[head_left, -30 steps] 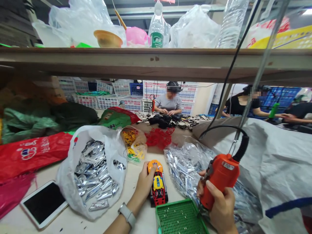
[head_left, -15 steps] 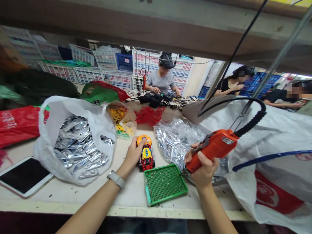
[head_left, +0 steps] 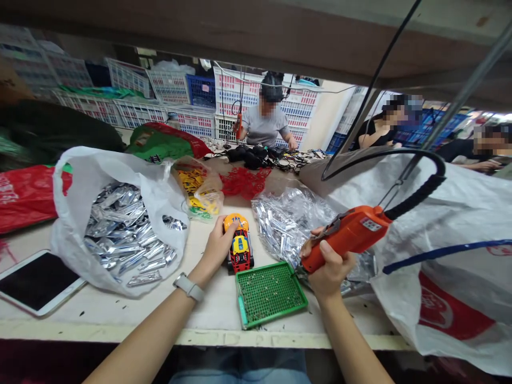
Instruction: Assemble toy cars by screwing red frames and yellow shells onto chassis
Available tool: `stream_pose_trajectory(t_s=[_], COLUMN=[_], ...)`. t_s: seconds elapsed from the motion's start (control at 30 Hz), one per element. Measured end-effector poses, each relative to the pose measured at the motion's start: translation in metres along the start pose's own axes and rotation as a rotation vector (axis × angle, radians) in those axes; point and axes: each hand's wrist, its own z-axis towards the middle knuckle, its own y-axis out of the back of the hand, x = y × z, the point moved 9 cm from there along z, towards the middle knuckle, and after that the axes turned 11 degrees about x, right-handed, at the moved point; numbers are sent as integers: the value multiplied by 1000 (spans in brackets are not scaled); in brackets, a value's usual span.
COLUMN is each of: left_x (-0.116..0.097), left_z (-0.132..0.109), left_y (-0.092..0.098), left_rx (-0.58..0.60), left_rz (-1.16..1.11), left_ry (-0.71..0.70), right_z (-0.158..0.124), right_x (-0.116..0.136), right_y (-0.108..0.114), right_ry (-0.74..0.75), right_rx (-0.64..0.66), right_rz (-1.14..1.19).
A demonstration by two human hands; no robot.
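On the tabletop, my left hand (head_left: pixel 218 242) is closed around the left side of a toy car (head_left: pixel 241 246) with an orange front, a yellow middle and red and black parts. My right hand (head_left: pixel 328 269) grips an orange electric screwdriver (head_left: pixel 346 237), which hangs by a hook and has a black cord. The tool is tilted, its tip pointing down and left at the right edge of a green tray (head_left: pixel 272 296). Many small screws are scattered over the tray's gridded surface. The tray lies just in front of the car.
A white bag (head_left: pixel 64 213) of silvery pieces stands left, beside a tablet (head_left: pixel 38 280). Behind are a small bag of yellow parts (head_left: pixel 196 186) and a clear bag of silvery parts (head_left: pixel 280 218). A large white sack (head_left: pixel 400 298) fills the right. Across the table sits a co-worker (head_left: pixel 266 120).
The screwdriver has moved slightly left and down toward the tray's edge in my right hand. My left hand stays on the car. The view has shifted a little.
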Motion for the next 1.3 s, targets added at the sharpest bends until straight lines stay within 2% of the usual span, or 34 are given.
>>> stream_pose_trajectory(t_s=[0.43,0.5,0.6,0.7,0.77,0.87,1.0,1.1,1.3], left_x=[-3,-1,-2,-7,-12,-16,-18,-19,-20], left_z=[-3,-3,-6,-10,-13,-15,-15,-15,-18], left_y=[-4,-5,-8,-9,-10,-11,-10,-9,-13], left_rx=[22,19,10,4,6,4,-14,-24,5], left_rz=[-57,-77,-101,-105,-105,-102,-91,-81,-100], left_ry=[20,31,38,19,-4,-33,-67,-82,-82], right_z=[3,5,12,24,36,52,65,67,64], right_x=[-4,5,32,58,65,54,25,11,1], right_y=[-3,-3,-11,-34,-54,-83,-106,-116,-128], right_ry=[-39,-17,77,199,259,293,263,240,239], right_rx=[9,-18,-92,-134,-143,-155,-166,-152,-122], right_rz=[23,13,57,150,201,232,196,217,277])
